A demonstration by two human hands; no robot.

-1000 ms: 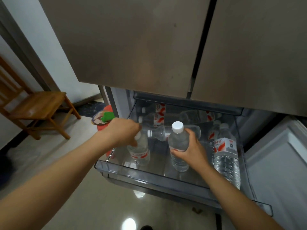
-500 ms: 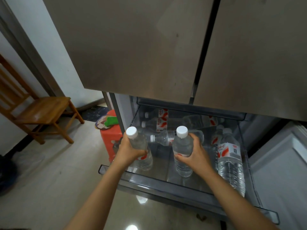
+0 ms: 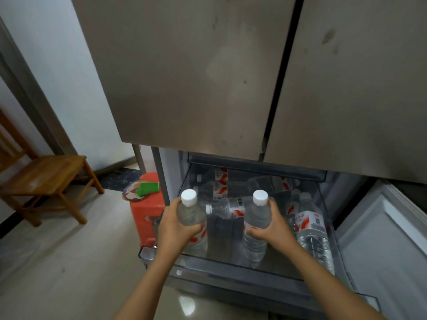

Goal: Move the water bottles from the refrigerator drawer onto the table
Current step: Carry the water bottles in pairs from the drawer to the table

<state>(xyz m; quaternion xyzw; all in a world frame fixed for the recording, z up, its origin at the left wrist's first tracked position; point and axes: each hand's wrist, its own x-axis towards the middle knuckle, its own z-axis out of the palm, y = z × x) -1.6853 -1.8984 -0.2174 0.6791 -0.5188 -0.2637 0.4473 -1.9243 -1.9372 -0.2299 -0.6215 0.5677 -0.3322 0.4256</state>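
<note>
The refrigerator drawer (image 3: 231, 277) is pulled out below the closed upper doors. My left hand (image 3: 173, 227) grips an upright clear water bottle (image 3: 190, 213) with a white cap at the drawer's left side. My right hand (image 3: 275, 227) grips a second upright bottle (image 3: 257, 218) in the middle. A third bottle (image 3: 227, 207) lies on its side between them. Another bottle (image 3: 312, 229) with a red and white label lies along the right side. Several more bottles (image 3: 220, 183) lie at the back of the drawer.
A red plastic stool (image 3: 147, 211) with a green cloth (image 3: 147, 188) on it stands just left of the drawer. A wooden chair (image 3: 46, 179) is further left on the tiled floor. A white freezer door (image 3: 388, 245) stands open at the right.
My left hand shifted from the bottle's cap to its body. Both bottles have risen a little in the drawer, and the view has pulled back.
</note>
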